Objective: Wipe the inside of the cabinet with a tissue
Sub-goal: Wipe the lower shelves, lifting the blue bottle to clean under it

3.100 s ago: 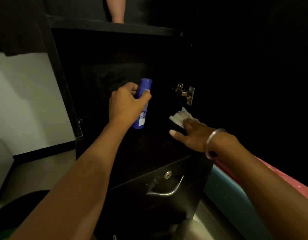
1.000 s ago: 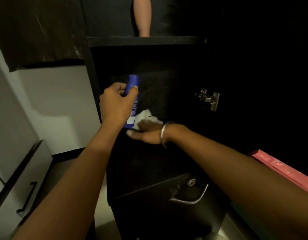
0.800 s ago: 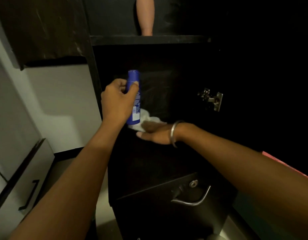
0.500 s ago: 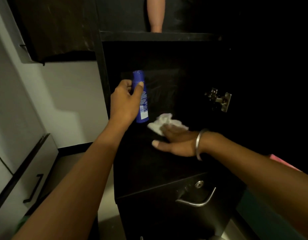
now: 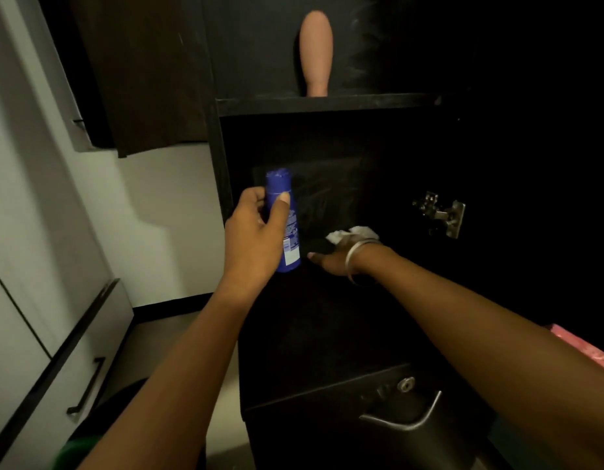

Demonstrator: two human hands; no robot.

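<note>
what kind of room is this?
Probably a home bedroom or dressing area: a dark cabinet with a door hinge, a lotion-type blue bottle, and white drawer units alongside.

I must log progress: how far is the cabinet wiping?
Done: nothing shows as finished; the dark shelf hides any cleaned area. In hand: the right hand presses the tissue deep on the shelf, while the left hand holds the bottle clear. Left: the remaining shelf, probably.

At frame centre the bottle [image 5: 283,220] sat left of the tissue [image 5: 352,233] inside the cabinet [image 5: 327,105], the hinge [image 5: 441,213] to their right.
</note>
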